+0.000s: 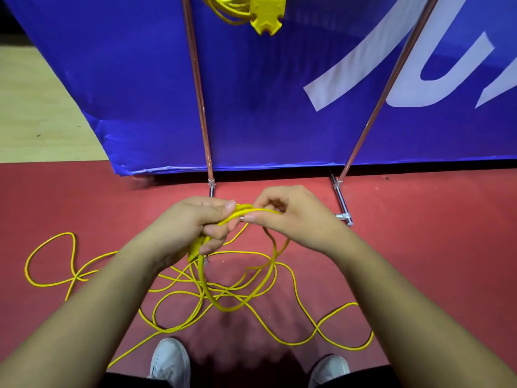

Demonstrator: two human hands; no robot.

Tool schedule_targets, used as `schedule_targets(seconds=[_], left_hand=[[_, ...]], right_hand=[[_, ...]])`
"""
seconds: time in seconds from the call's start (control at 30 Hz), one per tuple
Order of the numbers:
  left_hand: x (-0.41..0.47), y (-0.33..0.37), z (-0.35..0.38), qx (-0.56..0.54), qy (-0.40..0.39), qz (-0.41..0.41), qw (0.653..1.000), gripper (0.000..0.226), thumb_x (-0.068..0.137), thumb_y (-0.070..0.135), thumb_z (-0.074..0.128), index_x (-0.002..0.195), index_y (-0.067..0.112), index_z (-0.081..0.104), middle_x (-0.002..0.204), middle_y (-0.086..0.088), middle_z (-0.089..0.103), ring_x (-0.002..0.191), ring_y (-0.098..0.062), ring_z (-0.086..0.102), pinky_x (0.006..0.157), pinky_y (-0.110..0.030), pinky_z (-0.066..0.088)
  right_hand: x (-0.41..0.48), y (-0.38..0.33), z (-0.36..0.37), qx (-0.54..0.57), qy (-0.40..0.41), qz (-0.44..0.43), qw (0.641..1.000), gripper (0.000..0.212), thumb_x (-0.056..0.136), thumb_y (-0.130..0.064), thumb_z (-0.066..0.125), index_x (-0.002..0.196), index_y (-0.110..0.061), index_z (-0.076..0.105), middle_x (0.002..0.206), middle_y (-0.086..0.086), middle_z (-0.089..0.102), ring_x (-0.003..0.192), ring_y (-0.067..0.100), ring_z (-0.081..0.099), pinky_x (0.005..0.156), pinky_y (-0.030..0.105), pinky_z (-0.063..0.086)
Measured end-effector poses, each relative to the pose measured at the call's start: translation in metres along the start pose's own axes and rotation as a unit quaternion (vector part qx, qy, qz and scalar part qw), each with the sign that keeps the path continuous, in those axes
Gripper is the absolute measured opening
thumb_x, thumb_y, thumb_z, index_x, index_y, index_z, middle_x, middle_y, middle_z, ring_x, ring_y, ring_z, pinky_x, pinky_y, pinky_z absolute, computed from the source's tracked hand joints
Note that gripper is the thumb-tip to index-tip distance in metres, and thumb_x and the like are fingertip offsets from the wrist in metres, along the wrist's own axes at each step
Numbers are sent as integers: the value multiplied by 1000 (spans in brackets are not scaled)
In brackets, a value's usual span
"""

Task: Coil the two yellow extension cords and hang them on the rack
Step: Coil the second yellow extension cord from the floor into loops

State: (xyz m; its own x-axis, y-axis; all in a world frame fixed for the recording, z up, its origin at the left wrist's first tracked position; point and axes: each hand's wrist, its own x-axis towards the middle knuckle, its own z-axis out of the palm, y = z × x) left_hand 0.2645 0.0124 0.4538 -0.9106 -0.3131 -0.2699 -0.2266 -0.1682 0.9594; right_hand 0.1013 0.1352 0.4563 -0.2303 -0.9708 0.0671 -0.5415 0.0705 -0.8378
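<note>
Coiling the second yellow cord by the rack

The rack [201,113] stands at the far edge of the red floor [419,247], one coiled cord [232,9] already hanging up top. The loose cord [173,278] sprawls on the floor. The left hand [195,228] grips the loops to keep them together; the right hand [291,217] pinches the next bit to add it.

Yellow cord [237,301]; red floor [419,247]; blue banner [265,107], white lettering [419,79].
</note>
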Motion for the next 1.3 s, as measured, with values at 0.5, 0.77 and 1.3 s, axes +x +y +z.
schedule_targets(seconds=[0.5,0.77,1.3], left_hand=[[-3,-1,-14,-3,-22,-17,1000,35,93,36,51,79,4,52,52,-15,53,37,-24,53,40,-23,41],[-5,-5,-9,2,-78,-8,997,66,77,63,60,96,1,66,53,-8,45,47,-27,55,50,-27,44],[-7,5,-9,-81,-59,72,992,30,84,37,64,69,15,50,47,6,28,40,-18,45,44,-22,39]], right_hand=[[-5,40,-46,123,218,42,967,7,87,-11,68,89,-8,75,49,-13,49,48,10,38,49,19,29],[-8,32,-35,29,78,37,996,16,90,-12,65,100,-4,75,52,-25,60,52,-8,54,54,4,35],[5,70,-20,-66,12,63,996,19,90,-21,65,76,-9,61,66,8,57,62,15,46,63,33,42]])
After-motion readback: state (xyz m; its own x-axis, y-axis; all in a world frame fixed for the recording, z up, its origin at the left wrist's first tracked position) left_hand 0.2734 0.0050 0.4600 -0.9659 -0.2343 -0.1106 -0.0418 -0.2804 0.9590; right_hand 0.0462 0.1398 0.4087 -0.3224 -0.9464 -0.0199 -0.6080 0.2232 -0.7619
